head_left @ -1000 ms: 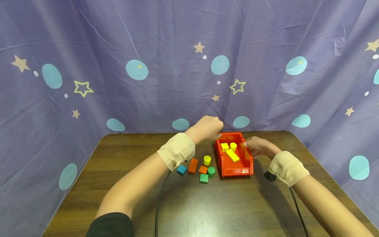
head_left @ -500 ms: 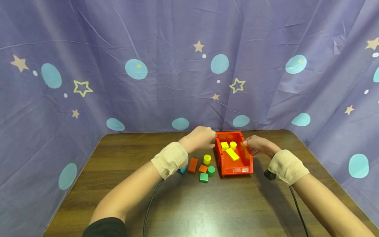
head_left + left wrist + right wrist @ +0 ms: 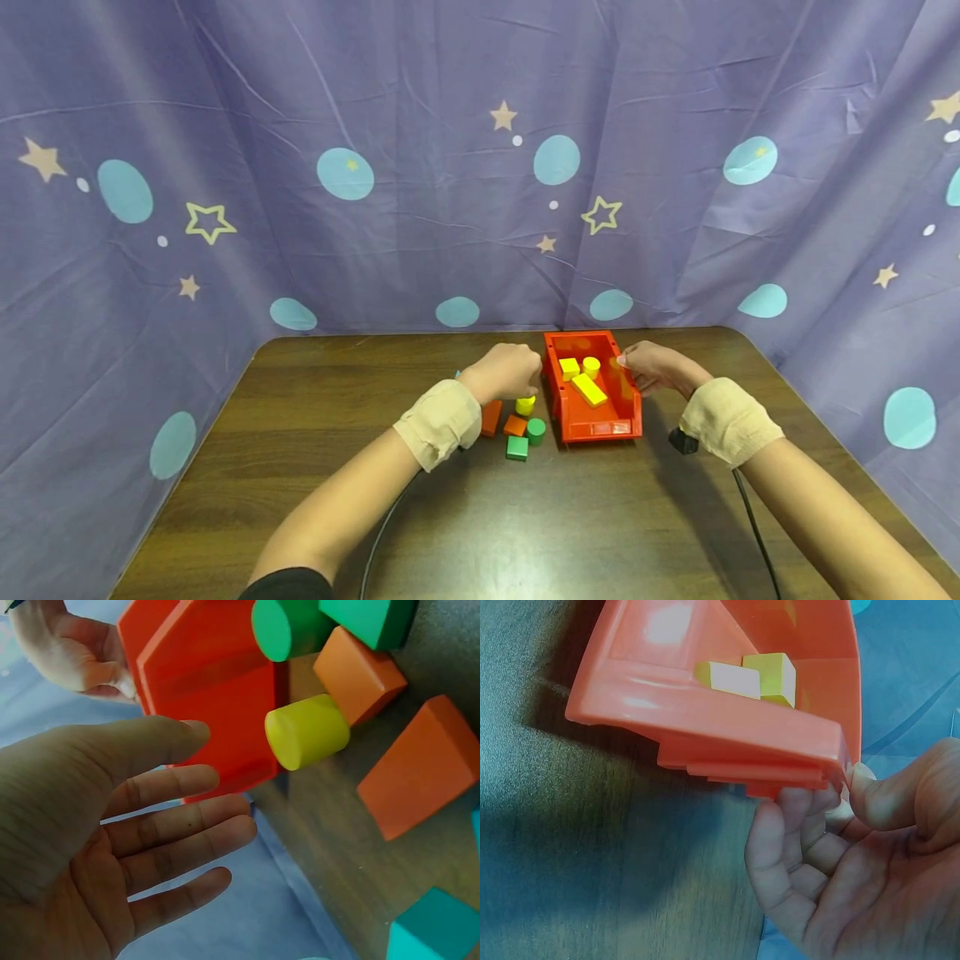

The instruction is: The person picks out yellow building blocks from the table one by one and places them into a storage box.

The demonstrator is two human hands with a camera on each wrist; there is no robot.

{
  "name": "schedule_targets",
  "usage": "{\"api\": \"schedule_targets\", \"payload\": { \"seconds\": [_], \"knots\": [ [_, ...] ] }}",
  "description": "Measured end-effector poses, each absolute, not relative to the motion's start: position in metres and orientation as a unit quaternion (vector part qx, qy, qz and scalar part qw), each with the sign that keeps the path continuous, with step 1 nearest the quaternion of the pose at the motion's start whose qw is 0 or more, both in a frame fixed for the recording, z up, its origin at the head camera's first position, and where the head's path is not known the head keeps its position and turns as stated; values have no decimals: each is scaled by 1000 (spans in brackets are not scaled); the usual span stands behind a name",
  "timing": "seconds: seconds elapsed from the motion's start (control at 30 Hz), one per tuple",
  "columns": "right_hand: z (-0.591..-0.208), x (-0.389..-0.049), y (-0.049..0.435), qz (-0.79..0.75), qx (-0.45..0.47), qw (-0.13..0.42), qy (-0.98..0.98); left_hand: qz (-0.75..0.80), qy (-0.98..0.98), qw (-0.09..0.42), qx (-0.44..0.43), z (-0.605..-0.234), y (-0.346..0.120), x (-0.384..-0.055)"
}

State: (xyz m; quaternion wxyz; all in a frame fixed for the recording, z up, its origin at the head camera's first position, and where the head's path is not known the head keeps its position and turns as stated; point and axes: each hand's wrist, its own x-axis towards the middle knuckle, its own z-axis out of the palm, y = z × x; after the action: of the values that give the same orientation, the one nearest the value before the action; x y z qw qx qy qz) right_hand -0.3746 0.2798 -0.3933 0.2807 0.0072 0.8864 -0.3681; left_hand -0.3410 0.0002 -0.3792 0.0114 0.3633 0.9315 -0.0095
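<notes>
My left hand (image 3: 504, 372) hovers left of the red bin (image 3: 600, 432), above the loose blocks. Its fingers are stretched out in the left wrist view, and nothing lies in the palm. Just beyond the fingertips is a yellow cylinder (image 3: 307, 733), with an orange rectangular block (image 3: 424, 769) near it. My right hand (image 3: 840, 862) grips the bin's right side wall, thumb on the rim and fingers curled beneath its outer edge. Inside the bin lie a yellow cube (image 3: 569, 368), a yellow cylinder (image 3: 591, 367) and a long yellow block (image 3: 589, 390).
Also on the wooden table (image 3: 600, 525) are a small orange block (image 3: 515, 426), a green cylinder (image 3: 536, 431) and a green block (image 3: 517, 448). A blue block (image 3: 435, 926) shows in the left wrist view. A purple curtain (image 3: 420, 208) hangs behind.
My left hand has come down from the bin's far left corner toward the loose blocks, partly covering them. My right hand stays on the bin, and its contents look unmoved.
</notes>
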Motion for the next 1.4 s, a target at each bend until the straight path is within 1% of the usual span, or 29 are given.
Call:
{"api": "schedule_targets", "payload": {
  "seconds": [0.3, 0.73, 1.4],
  "knots": [
    [-390, -373, 281, -368, 5, 278, 887, -40, 934, 0, 355, -395, 5, -345],
    [-396, -375, 282, -375, 8, 278, 884, -35, 932, 21, 361, -414, 9, -342],
    [-396, -374, 281, -372, 4, 277, 886, -28, 932, 24, 360, -415, 9, -342]
  ]
}}
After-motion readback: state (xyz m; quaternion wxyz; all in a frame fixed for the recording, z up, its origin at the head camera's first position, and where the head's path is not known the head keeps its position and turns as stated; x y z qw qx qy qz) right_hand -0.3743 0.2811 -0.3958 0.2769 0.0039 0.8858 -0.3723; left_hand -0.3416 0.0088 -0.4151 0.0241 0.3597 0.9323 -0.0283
